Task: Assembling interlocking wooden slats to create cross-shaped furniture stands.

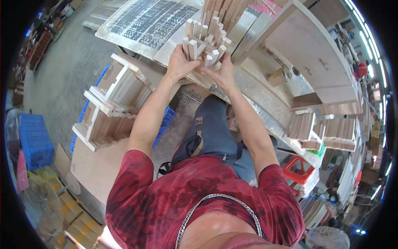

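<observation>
A loose bundle of square wooden sticks (193,49) stands at the work table's near edge, its pale cut ends facing up at uneven heights. My left hand (181,65) is wrapped round the bundle's left side, thumb pointing inward. From the right, my right hand (221,74) presses against the same bundle, its thumb close to the left one. A few sticks lean across the others between my hands. Behind the bundle, more long sticks (224,12) in darker wood reach toward the top of the view. The fingers on the far side are hidden by the wood.
Left of the sticks lies a board with a dark, marked sheet (153,23). A wooden machine housing (306,54) rises at the right. Stacked wood pieces (118,124) stand by my left arm, others (338,128) at the right. A red stool (297,169) and blue crate (36,139) stand lower down.
</observation>
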Motion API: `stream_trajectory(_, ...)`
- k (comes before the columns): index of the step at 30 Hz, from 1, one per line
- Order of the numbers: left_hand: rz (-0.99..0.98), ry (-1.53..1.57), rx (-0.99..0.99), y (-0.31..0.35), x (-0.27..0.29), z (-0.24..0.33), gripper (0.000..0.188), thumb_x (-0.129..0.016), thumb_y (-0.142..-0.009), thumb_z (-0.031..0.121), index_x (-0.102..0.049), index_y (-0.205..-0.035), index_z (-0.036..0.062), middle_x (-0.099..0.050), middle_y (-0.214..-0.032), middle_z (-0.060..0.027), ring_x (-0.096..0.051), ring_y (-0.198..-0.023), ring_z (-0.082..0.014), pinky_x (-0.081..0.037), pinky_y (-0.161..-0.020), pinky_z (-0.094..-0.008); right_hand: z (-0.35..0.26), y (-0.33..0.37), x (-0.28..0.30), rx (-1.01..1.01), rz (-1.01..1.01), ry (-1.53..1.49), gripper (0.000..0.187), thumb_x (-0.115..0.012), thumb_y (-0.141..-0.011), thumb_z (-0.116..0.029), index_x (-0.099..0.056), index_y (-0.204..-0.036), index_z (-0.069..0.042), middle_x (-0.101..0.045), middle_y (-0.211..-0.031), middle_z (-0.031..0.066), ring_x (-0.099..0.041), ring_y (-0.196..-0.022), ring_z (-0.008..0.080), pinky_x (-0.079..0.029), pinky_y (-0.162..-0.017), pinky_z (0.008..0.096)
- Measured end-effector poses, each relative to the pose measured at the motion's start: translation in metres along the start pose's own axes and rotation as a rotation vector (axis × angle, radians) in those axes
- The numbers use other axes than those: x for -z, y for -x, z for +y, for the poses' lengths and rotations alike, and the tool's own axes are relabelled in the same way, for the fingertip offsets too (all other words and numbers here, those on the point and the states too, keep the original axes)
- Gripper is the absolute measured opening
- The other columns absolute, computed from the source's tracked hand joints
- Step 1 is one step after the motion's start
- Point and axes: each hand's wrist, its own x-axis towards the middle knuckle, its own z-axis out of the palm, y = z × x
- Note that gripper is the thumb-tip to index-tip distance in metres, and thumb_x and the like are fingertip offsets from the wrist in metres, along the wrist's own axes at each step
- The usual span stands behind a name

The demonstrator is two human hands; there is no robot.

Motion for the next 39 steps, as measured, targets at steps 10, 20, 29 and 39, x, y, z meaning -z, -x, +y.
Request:
stream_trajectory(10,-0.168,0.054,-0.085,-0.027,0.001,-0.024,0.068,-0.079,-0.07,0.022,-0.046,-0.12,-0.0108,-0.065,-0.11,-0.0248,-0.066,-0.104,-0.036,-0.052,-0.092,-0.0409,-0.013,0.01,-0.018,-0.085,0.028,0.174,0.077,-0.078,-0.072,-0.031,-0.043,-0.124,0.014,-0.06,-0.109,0.0335,-0.06,-0.102,0.0491,-0.05,-0.09,0.0502)
stream_trajectory(20,-0.109,0.072,-0.169,-0.014,0.002,-0.043,0.066,-0.079,-0.072,0.021,-0.047,-0.121,-0.0098,-0.064,-0.113,-0.0251,-0.065,-0.108,-0.0353,-0.051,-0.093,-0.0408,-0.009,0.014,-0.03,-0.017,-0.01,0.225,0.074,-0.074,-0.074,-0.036,-0.044,-0.119,0.014,-0.06,-0.109,0.0356,-0.063,-0.098,0.0495,-0.054,-0.084,0.0503)
stream_trajectory(29,-0.322,0.361,-0.173,-0.022,-0.022,-0.037,0.063,-0.088,-0.07,0.012,-0.06,-0.123,-0.003,-0.067,-0.119,-0.0133,-0.065,-0.103,-0.0223,-0.053,-0.088,-0.0367,-0.026,0.047,0.023,-0.187,-0.077,0.338,0.08,-0.078,-0.073,-0.04,-0.05,-0.124,0.015,-0.061,-0.114,0.0322,-0.061,-0.113,0.0416,-0.05,-0.096,0.0479)
stream_trajectory(39,0.287,-0.2,-0.24,0.123,0.085,0.021,0.073,-0.082,-0.077,0.011,-0.047,-0.14,-0.0028,-0.06,-0.129,-0.0186,-0.061,-0.114,-0.033,-0.049,-0.095,-0.0446,0.016,0.23,0.399,-0.296,0.316,0.95,0.035,-0.073,-0.073,-0.006,-0.071,-0.107,-0.003,-0.068,-0.107,0.0205,-0.064,-0.105,0.0379,-0.052,-0.088,0.043)
